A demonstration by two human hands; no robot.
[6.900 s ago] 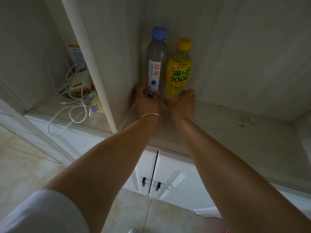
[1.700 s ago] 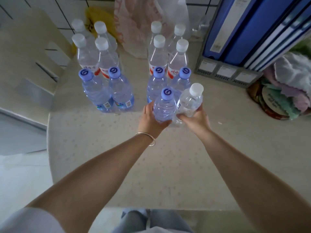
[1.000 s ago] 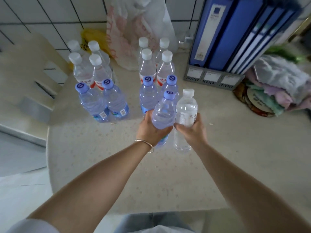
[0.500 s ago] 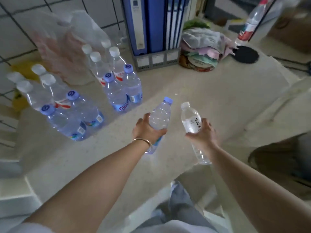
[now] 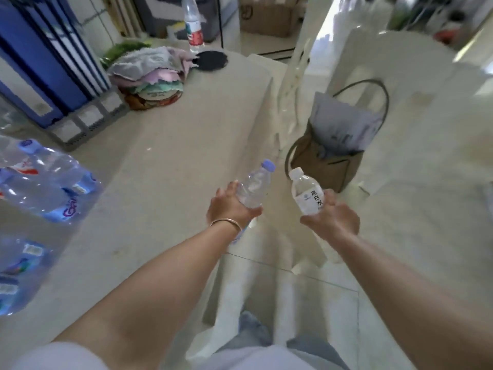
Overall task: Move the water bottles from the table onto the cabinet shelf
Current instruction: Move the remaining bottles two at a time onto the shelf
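My left hand point(image 5: 229, 206) grips a clear water bottle with a blue cap point(image 5: 254, 186), tilted to the upper right, over the table's right edge. My right hand point(image 5: 330, 217) grips a clear bottle with a white cap and a white label point(image 5: 305, 193), held past the table's edge above the floor. Several more blue-capped bottles point(image 5: 50, 188) lie blurred at the far left on the pale table point(image 5: 165, 161). The cabinet shelf is out of view.
Blue binders in a grey rack point(image 5: 45, 73) and a pile of cloths point(image 5: 149, 73) stand at the table's back. A tall bottle with a red label point(image 5: 193, 25) stands at the far corner. A brown bag point(image 5: 330, 156) sits on a white chair point(image 5: 400, 108) to the right.
The view has swung to the right, away from the bottles on the table. Both hands have carried their bottles off the table's right edge and slightly apart.
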